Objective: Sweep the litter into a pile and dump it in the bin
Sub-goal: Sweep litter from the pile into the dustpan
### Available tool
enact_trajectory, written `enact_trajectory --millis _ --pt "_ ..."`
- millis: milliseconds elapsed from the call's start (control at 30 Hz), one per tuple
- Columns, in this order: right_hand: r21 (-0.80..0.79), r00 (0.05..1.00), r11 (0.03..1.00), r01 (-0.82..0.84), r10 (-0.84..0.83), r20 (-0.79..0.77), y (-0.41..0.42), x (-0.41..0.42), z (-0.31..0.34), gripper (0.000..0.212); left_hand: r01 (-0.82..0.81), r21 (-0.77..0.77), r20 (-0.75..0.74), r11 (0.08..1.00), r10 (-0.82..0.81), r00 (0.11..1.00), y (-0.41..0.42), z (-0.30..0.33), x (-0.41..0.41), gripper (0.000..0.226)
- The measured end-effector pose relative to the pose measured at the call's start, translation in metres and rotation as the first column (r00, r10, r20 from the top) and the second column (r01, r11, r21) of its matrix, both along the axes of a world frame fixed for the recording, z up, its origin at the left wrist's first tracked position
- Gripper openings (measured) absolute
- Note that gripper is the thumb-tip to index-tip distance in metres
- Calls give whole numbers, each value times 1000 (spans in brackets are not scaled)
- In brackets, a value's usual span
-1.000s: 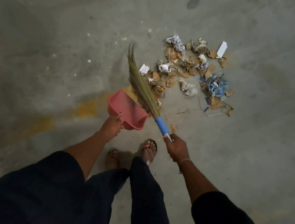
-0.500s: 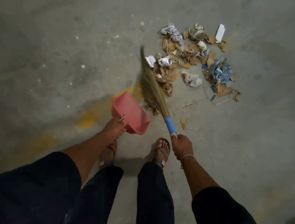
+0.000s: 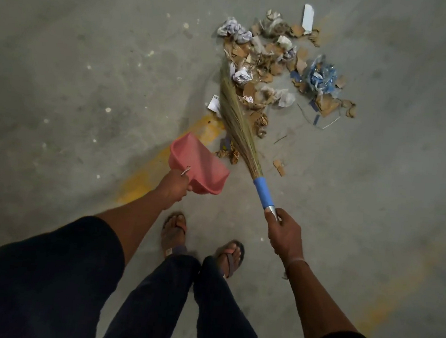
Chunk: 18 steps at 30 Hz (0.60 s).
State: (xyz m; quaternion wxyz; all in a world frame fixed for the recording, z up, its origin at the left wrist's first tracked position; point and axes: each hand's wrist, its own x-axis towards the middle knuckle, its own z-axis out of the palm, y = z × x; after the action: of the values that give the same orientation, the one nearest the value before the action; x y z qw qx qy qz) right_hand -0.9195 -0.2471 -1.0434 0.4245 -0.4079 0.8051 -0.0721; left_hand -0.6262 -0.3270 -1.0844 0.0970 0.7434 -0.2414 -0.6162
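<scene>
A pile of litter (image 3: 275,66), crumpled paper, cardboard scraps and a blue plastic wrapper (image 3: 321,79), lies on the concrete floor ahead. My right hand (image 3: 282,233) grips the handle of a grass broom (image 3: 242,133) with a blue collar. Its bristles reach into the pile's near left edge. My left hand (image 3: 175,187) holds a pink dustpan (image 3: 198,164) by its handle, just left of the broom. A few brown scraps (image 3: 228,153) lie right in front of the pan's mouth. No bin is in view.
My two feet in sandals (image 3: 175,230) stand just behind the dustpan. A faded yellow painted line (image 3: 146,175) runs diagonally under the pan. A white card (image 3: 307,19) lies at the pile's far edge. Bare concrete spreads to the left and right.
The broom has swung from left of the pile toward its near edge, dragging scraps toward the dustpan. I have stepped closer, and the pan has shifted slightly forward.
</scene>
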Motion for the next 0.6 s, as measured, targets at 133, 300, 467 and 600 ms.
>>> enact_trajectory --millis 133,300,467,600 --pt "-107 999 994 -33 29 -39 7 -11 -12 28 41 -27 7 999 -41 999 0 -22 2 14" --pt "-148 983 988 -45 17 -184 -6 -31 -46 27 69 -57 20 996 -68 997 -4 -58 -4 16" --pt "-147 958 986 -77 32 -286 -31 -47 -86 26 54 -112 12 992 -53 999 -17 -89 -28 19" --pt "-168 936 984 -68 4 -353 -47 -57 -117 28 59 -163 8 985 -58 998 -28 -109 -47 22"
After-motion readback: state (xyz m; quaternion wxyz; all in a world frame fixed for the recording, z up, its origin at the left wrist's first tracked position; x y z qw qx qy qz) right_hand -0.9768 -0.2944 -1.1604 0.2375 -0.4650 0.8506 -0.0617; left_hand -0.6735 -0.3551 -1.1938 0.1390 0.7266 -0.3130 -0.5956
